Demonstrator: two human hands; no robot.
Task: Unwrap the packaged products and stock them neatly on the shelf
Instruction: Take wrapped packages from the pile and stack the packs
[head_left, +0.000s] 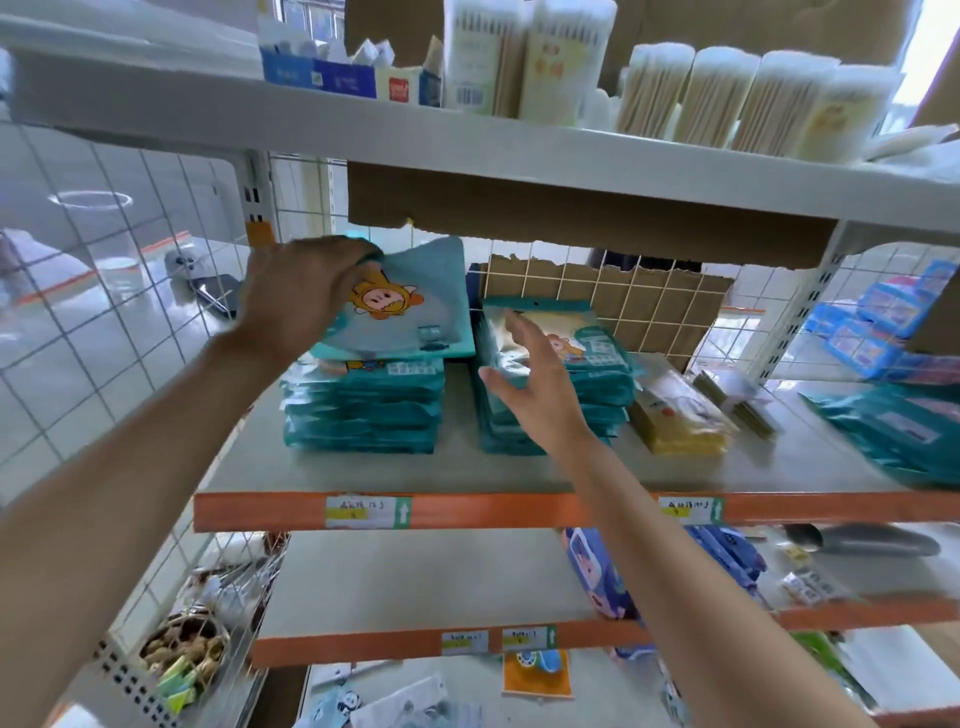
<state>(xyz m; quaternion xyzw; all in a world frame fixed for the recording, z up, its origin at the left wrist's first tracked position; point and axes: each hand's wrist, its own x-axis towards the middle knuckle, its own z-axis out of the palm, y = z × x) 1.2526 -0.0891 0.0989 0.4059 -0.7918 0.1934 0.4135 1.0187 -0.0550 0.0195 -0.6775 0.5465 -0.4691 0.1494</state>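
On the middle shelf (363, 473) stand two stacks of teal packets. My left hand (296, 296) grips the top left corner of a teal packet with a yellow cartoon figure (410, 306), held tilted over the left stack (363, 405). My right hand (535, 384) is open with fingers spread, just in front of the right stack (587, 374), close to its left side; I cannot tell whether it touches.
A yellow packet (675, 415) lies right of the stacks, more teal packets (893, 436) at far right. Cotton swab tubs (727, 98) fill the shelf above. A torn cardboard sheet (623, 306) backs the wire grid. Blue packs (597, 571) lie on the lower shelf.
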